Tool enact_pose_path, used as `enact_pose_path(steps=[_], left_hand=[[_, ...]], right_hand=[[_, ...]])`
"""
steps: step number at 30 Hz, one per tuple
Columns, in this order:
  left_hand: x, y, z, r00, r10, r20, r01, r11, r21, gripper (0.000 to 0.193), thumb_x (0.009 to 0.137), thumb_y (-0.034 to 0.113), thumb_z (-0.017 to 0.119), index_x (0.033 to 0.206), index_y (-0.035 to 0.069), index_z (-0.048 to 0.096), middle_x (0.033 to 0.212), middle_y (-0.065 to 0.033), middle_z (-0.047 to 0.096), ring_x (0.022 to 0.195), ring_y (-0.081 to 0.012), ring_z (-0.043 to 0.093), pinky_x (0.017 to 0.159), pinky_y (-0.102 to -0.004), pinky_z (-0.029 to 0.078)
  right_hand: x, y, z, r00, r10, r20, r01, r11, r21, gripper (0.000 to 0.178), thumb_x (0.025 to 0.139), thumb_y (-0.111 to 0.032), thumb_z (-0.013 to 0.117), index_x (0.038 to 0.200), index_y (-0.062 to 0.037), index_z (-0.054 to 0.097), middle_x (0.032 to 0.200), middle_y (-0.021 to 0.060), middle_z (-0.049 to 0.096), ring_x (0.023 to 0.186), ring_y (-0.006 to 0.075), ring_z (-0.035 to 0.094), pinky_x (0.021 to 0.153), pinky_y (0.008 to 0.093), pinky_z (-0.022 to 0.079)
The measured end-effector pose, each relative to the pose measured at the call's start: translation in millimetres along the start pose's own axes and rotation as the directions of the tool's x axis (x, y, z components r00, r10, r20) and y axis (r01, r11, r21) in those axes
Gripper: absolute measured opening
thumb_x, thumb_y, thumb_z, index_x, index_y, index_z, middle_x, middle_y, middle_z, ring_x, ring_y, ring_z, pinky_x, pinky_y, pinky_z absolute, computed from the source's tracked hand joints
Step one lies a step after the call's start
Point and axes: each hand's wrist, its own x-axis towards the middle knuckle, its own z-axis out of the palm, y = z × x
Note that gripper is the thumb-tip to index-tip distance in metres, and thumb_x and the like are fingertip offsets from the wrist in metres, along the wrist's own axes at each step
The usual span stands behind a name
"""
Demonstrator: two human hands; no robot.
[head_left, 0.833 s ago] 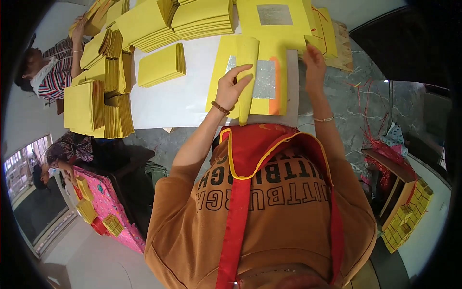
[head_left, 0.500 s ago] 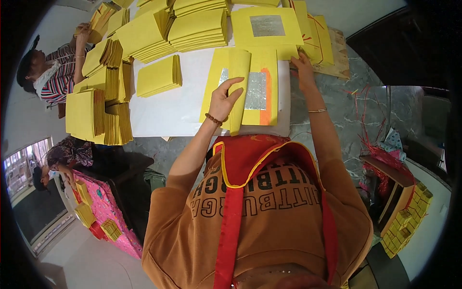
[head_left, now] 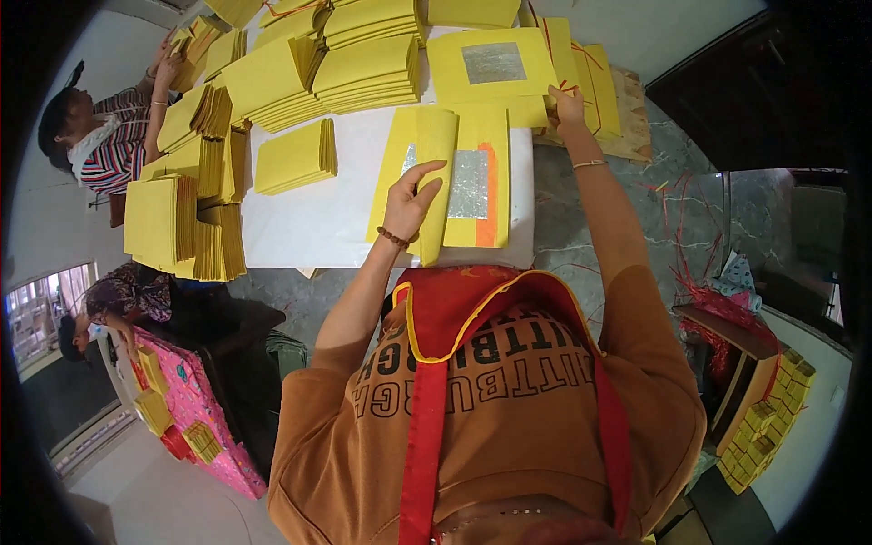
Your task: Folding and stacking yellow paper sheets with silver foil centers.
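A yellow paper sheet (head_left: 465, 128) with silver foil and an orange strip lies at the table's near right; its left part is folded over in a raised flap (head_left: 433, 136). My left hand (head_left: 409, 204) is at this flap, fingers curved and thumb apart, with no grip visible. Farther right, my right hand (head_left: 569, 109) pinches the right edge of a yellow sheet (head_left: 527, 112), which lies by the near edge of another sheet with a silver square (head_left: 493, 64). The fingertips partly cover that edge.
Folded yellow paper stacks (head_left: 368, 73) fill the table's far side and left (head_left: 159, 222). One small stack (head_left: 295, 156) sits on the white tabletop (head_left: 304, 227). A co-worker (head_left: 109, 132) handles paper at far left; another person (head_left: 118, 300) is at a pink-covered table (head_left: 213, 409).
The view has shifted slightly, so the table appears a little lower and further left. My right hand has moved slightly against the sheet's edge; my left stays at the flap.
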Motion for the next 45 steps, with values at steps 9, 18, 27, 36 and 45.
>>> enact_pose_path(steps=[9,18,27,36,45], left_hand=[[6,0,6,0.999,-0.017,0.038,0.018,1.000,-0.025,0.027,0.083,0.006,0.055,0.109,0.004,0.059,0.104,-0.0063,0.060,0.093,-0.0121,0.052,0.081,-0.0237,0.040],[9,3,3,0.993,-0.027,0.112,0.021,0.998,0.055,0.030,0.082,0.003,0.052,0.111,0.005,0.058,0.099,-0.0075,0.059,0.088,-0.0147,0.053,0.075,-0.0268,0.042],[-9,41,28,0.957,0.174,0.234,-0.275,0.807,0.522,0.072,0.064,0.001,0.054,0.132,0.008,0.032,0.101,-0.0173,0.051,0.092,-0.0345,0.047,0.081,-0.0392,0.039],[-43,25,15,0.902,0.295,0.315,-0.430,0.562,0.706,0.068,0.060,0.013,0.058,0.126,0.007,0.042,0.117,-0.0122,0.050,0.104,-0.0284,0.046,0.082,-0.0393,0.038],[-53,13,3,0.917,0.245,0.314,-0.390,0.712,0.584,0.062,0.066,-0.002,0.050,0.127,0.004,0.042,0.109,-0.0151,0.057,0.090,-0.0265,0.057,0.075,-0.0320,0.047]], right_hand=[[10,-23,-11,0.968,-0.091,0.233,0.077,0.995,0.067,0.016,0.084,-0.013,0.057,0.098,-0.0069,0.052,0.091,0.0049,0.058,0.078,0.0116,0.057,0.050,0.0259,0.045],[-75,-106,2,0.837,-0.442,0.323,0.245,0.830,0.502,0.035,0.089,-0.012,0.050,0.118,-0.0024,0.033,0.106,0.0132,0.054,0.093,0.0249,0.057,0.074,0.0379,0.048],[-115,-79,-20,0.824,-0.326,0.463,-0.369,0.313,0.876,0.035,0.089,-0.009,0.045,0.122,0.0006,0.039,0.116,0.0146,0.050,0.104,0.0256,0.053,0.091,0.0395,0.046],[-161,25,-54,0.782,0.029,0.622,-0.588,0.363,0.723,0.025,0.084,-0.006,0.048,0.108,0.0009,0.051,0.108,0.0147,0.057,0.099,0.0248,0.056,0.086,0.0387,0.048],[-193,10,-64,0.768,-0.133,0.626,-0.447,0.588,0.674,0.024,0.087,-0.011,0.046,0.110,-0.0034,0.050,0.107,0.0108,0.059,0.099,0.0223,0.058,0.086,0.0363,0.048]])
